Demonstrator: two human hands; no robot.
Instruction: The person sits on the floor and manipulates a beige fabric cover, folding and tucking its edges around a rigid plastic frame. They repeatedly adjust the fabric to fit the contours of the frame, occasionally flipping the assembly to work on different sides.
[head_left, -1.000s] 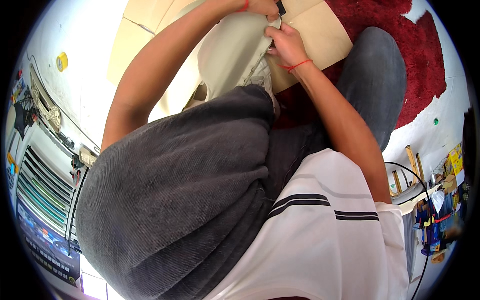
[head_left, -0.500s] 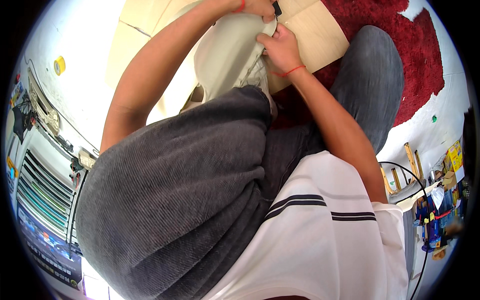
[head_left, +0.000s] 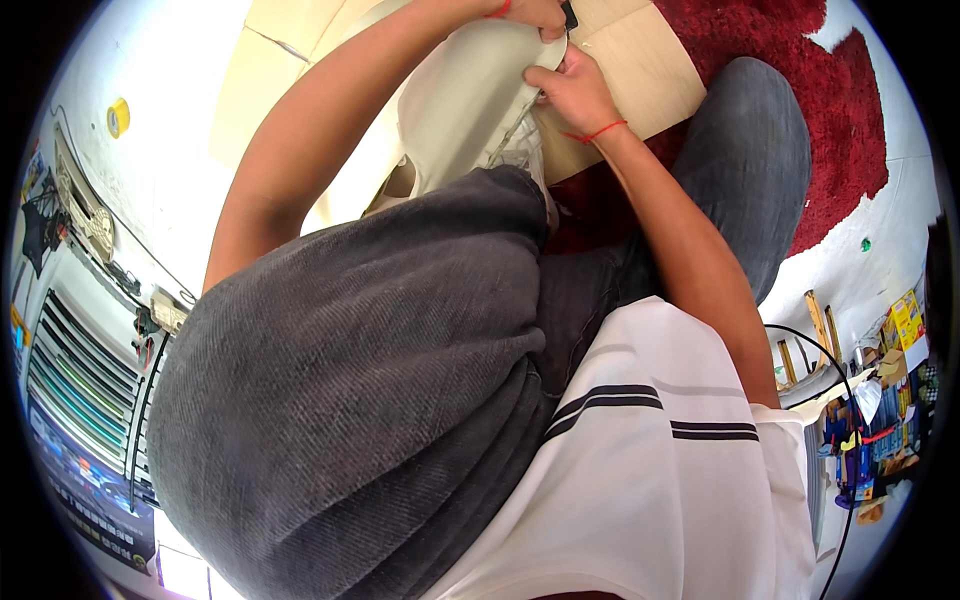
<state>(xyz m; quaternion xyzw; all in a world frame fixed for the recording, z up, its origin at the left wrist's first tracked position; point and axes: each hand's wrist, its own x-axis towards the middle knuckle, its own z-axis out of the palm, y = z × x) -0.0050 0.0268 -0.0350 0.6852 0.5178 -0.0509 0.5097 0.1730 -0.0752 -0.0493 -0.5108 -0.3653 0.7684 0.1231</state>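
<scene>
A cream, smooth, curved panel (head_left: pixel 465 95), which looks like padded upholstery, lies in front of my knee. Its right edge is ragged, with whitish material below. My right hand (head_left: pixel 580 92) is closed on that edge, thumb on the upper face and fingers hidden beneath. At the top of the picture my left hand (head_left: pixel 538 14) bends its fingers over the panel's far edge; the frame cuts off part of it. Beside its fingertips a small black piece (head_left: pixel 570 15) sticks out, its kind unclear. Each wrist wears a red cord.
Flattened cardboard (head_left: pixel 640 70) lies under the panel, with a dark red rug (head_left: pixel 840 120) to the right. A yellow tape roll (head_left: pixel 118 118) sits on the white floor at left. Racked strips (head_left: pixel 85 370) stand far left; cluttered shelves (head_left: pixel 880 430) are far right.
Both hands and the panel's edge have shifted slightly right in the picture. My right hand still grips the edge, its fingers now tucked further under.
</scene>
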